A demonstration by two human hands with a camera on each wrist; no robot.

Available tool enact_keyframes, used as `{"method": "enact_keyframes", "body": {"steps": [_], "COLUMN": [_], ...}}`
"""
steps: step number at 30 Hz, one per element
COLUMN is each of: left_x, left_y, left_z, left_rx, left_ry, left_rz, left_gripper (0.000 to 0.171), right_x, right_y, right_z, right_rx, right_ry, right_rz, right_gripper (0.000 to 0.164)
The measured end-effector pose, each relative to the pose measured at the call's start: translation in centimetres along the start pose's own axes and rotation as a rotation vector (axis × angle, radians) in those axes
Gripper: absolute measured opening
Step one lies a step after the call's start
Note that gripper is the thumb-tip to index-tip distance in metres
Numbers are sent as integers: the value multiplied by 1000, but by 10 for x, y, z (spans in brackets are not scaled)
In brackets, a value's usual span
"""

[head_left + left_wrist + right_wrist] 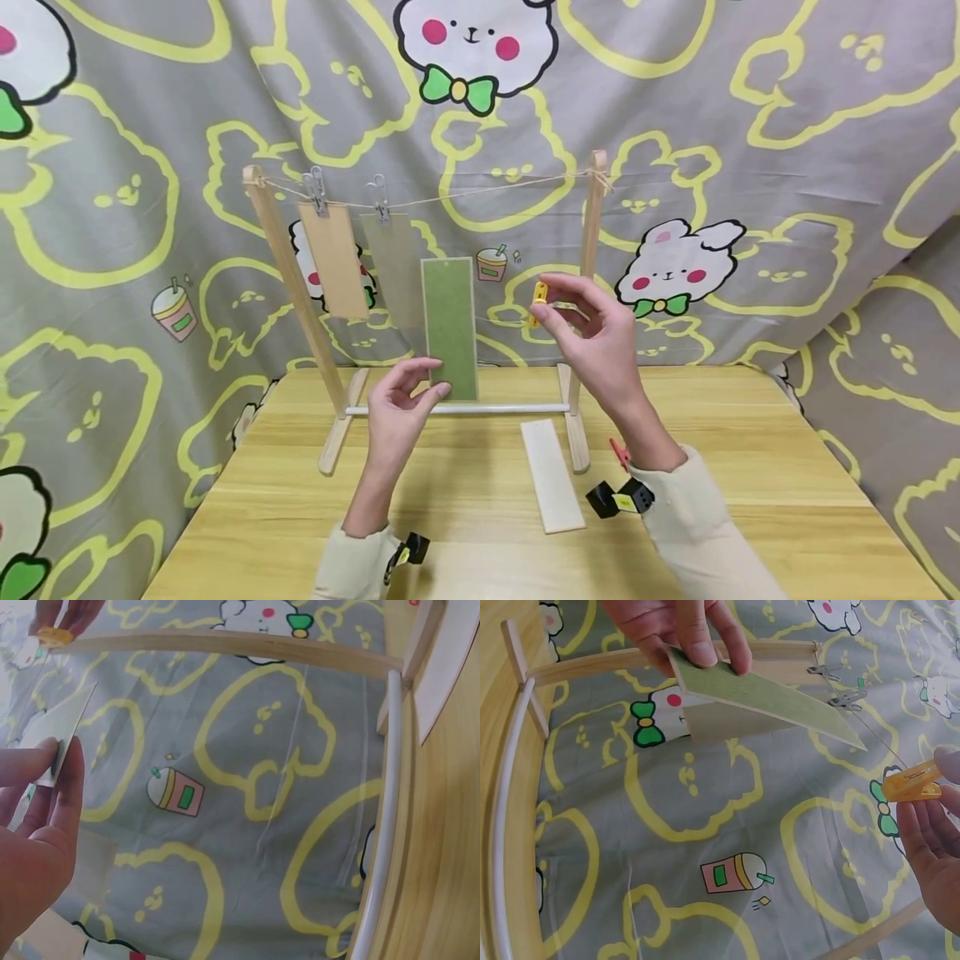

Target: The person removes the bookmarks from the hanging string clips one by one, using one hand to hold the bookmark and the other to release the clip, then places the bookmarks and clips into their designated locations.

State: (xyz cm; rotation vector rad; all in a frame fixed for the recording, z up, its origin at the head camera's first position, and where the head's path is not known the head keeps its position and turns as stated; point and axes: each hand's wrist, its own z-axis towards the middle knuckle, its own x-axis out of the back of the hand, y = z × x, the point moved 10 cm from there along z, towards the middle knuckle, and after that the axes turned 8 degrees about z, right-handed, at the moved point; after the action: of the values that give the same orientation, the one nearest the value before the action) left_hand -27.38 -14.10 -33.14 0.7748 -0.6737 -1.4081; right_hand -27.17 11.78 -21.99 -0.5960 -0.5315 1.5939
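Note:
My left hand (397,408) pinches a tall green card (452,329) with a pale border by its lower left edge, holding it upright in front of the wooden rack (288,283). To the right and higher, my right hand (596,333) pinches a small yellow clothespin (911,784) between thumb and fingers, apart from the card. Behind them a thin string (480,190) runs between the rack's two posts. From its left half hang a tan card (335,262) and a greyish card (393,271), each under a metal clip (316,192).
A whitish card (552,479) lies on the wooden table (480,550) near the rack's right foot. Partly behind my right wrist is a red clothespin (620,454). A white bar (461,409) joins the rack's feet, and a patterned grey curtain (697,108) hangs behind.

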Motion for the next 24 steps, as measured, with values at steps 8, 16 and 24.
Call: {"method": "enact_keyframes", "body": {"steps": [8, 16, 24], "left_x": [0, -3, -5], "left_y": [0, -3, -10], "left_z": [-2, -4, -13], "left_rx": [10, 35, 57], "left_ry": [1, -5, -11], "left_rz": [15, 34, 30], "left_gripper": [33, 33, 32], "right_x": [15, 37, 56], "right_y": [5, 14, 12], "right_z": [-17, -35, -52], "right_rx": [-7, -39, -16], "right_ry": [15, 65, 89], "right_rz": [-7, -23, 45], "right_gripper": [36, 38, 41]}}
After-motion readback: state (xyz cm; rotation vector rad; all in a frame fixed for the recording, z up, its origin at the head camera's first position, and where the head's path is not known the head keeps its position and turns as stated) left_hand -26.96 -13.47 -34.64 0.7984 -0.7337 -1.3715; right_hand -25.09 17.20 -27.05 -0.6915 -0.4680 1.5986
